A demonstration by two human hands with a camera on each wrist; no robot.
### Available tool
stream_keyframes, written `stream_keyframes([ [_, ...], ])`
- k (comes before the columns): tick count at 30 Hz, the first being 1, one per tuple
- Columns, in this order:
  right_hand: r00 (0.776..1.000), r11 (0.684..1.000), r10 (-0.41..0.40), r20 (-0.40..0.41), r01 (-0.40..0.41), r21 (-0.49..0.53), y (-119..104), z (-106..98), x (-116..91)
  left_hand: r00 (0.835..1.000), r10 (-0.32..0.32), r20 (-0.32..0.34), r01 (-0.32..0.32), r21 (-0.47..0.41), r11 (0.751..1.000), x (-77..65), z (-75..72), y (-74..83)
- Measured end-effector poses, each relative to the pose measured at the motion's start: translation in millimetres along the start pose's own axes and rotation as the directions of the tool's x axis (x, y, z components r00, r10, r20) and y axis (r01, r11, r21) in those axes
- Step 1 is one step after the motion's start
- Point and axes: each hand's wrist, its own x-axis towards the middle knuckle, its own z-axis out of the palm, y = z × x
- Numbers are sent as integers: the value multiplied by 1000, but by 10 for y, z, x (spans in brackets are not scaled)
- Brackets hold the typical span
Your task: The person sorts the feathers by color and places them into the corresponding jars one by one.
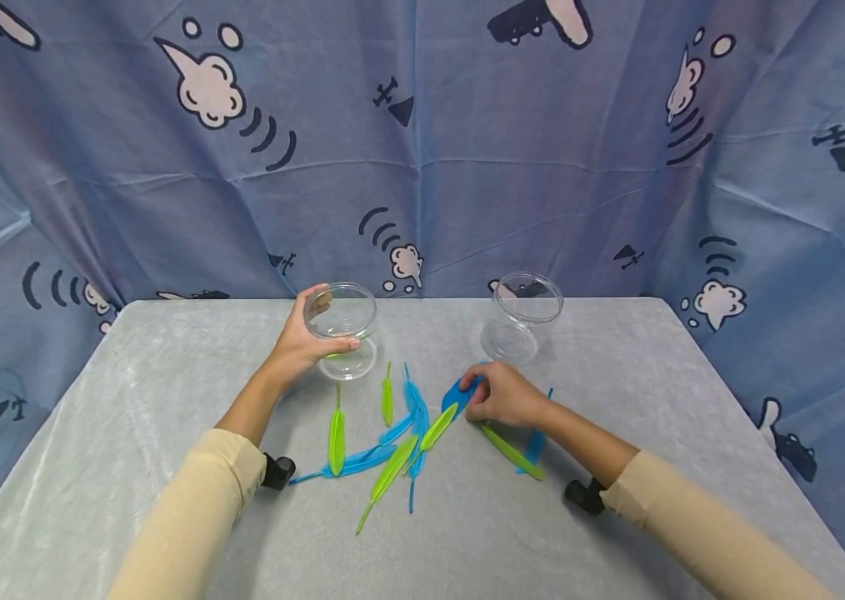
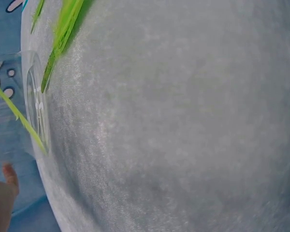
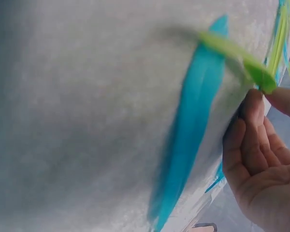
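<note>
My left hand [image 1: 301, 340] grips a clear round plastic container [image 1: 345, 333] by its side, near the table's back edge. A green feather [image 2: 17, 116] shows through the wall of this container in the left wrist view. My right hand [image 1: 507, 395] pinches the end of another green feather [image 3: 253, 72] between thumb and fingertips. That feather slants over a blue feather [image 3: 193, 116] lying on the table. A second blue feather [image 1: 454, 400] shows beside the right fingertips. Several more green and blue feathers lie between the hands, some overlapping.
A second clear container [image 1: 527, 310] stands at the back right of the grey-covered table [image 1: 205, 375], just beyond the right hand. A blue patterned curtain [image 1: 422, 167] hangs behind the table. Black wrist cameras sit near both cuffs.
</note>
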Motion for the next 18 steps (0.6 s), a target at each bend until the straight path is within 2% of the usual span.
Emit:
stream_keyframes([
  [8, 998, 994, -14, 67, 6, 113, 8, -33, 2, 1000, -3, -1, 3, 7, 1000, -2, 0, -5],
  [15, 994, 973, -15, 107, -10, 229, -20, -57, 19, 999, 25, -23, -24, 25, 999, 187, -19, -368],
  [18, 993, 969, -21, 113, -8, 247, -52, -80, 21, 999, 30, -31, -29, 28, 999, 186, -17, -389],
])
